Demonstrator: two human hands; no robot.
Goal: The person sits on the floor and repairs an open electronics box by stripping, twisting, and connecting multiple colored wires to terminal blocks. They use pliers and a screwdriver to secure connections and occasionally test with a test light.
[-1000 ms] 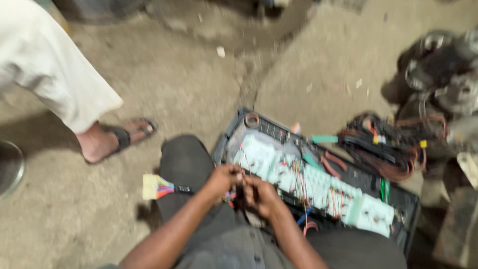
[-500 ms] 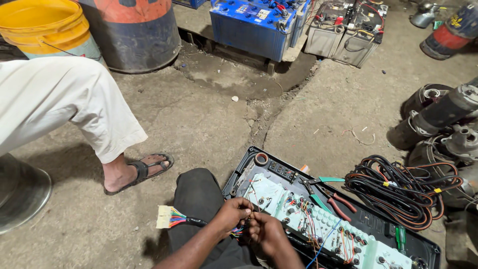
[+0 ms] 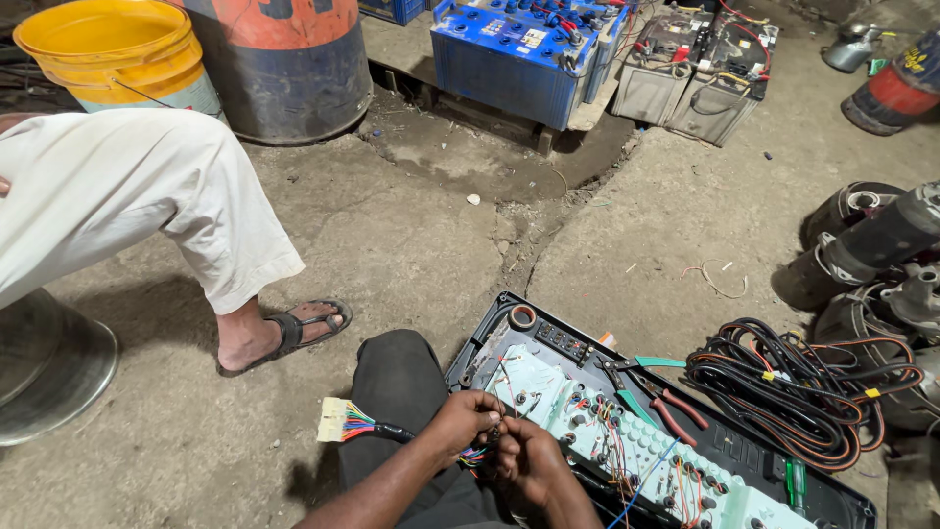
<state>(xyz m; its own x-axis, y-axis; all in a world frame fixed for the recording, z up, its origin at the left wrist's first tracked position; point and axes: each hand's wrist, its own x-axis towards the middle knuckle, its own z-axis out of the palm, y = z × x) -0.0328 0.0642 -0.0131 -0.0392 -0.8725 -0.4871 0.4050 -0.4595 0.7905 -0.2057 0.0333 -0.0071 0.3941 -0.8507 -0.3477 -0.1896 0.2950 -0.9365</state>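
My left hand (image 3: pixel 460 421) and my right hand (image 3: pixel 529 460) meet over my knee, both pinching thin coloured wires (image 3: pixel 478 453) between the fingertips. These wires run left into a black-sleeved harness ending in a white multi-pin connector (image 3: pixel 333 419) lying on the ground. Right beside my hands lies an upturned instrument panel (image 3: pixel 627 441) in a black frame, its pale green back covered with small wires. Pliers with red handles (image 3: pixel 666 407) and a green-handled tool (image 3: pixel 651 364) rest on the panel.
A seated person's white-trousered leg (image 3: pixel 127 196) and sandalled foot (image 3: pixel 284 333) are at left. A yellow bucket (image 3: pixel 117 49), a drum (image 3: pixel 284 59) and several batteries (image 3: pixel 529 59) stand at the back. A coil of black cable (image 3: pixel 793 392) and motor parts (image 3: pixel 871 245) lie at right.
The view has tilted up and steadied, showing more of the bucket, drum and batteries. My hands stay together on the wires beside the panel.
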